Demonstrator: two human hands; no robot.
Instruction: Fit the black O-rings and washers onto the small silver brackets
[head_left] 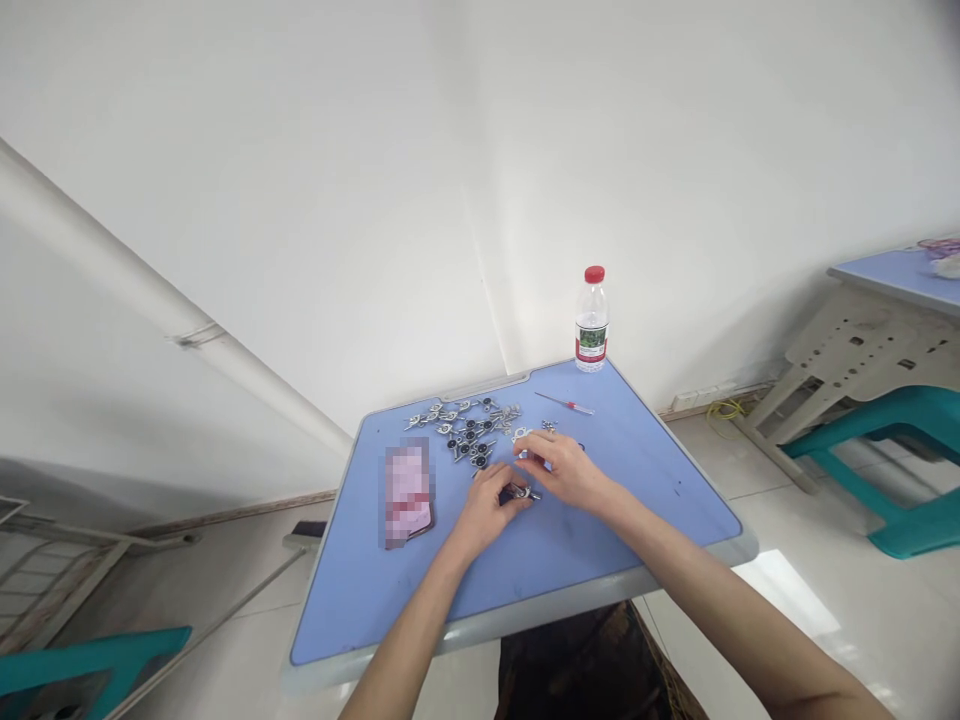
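My left hand (486, 508) rests on the blue desk (637, 470) with its fingers curled round a small dark and silver metal part (521, 492). My right hand (564, 467) lies just right of it, fingers bent and pinching a small silver piece near its fingertips (523, 447). Just beyond both hands lies a pile of several small metal parts (466, 428) with black round bits among them. A thin red-handled screwdriver (568, 404) lies on the desk behind my right hand.
A water bottle with a red cap (592, 320) stands at the desk's far right corner. A pink blurred flat object (408, 494) lies left of my hands. Another desk (892, 275) and teal chairs (892, 450) stand to the right; a white wall is behind.
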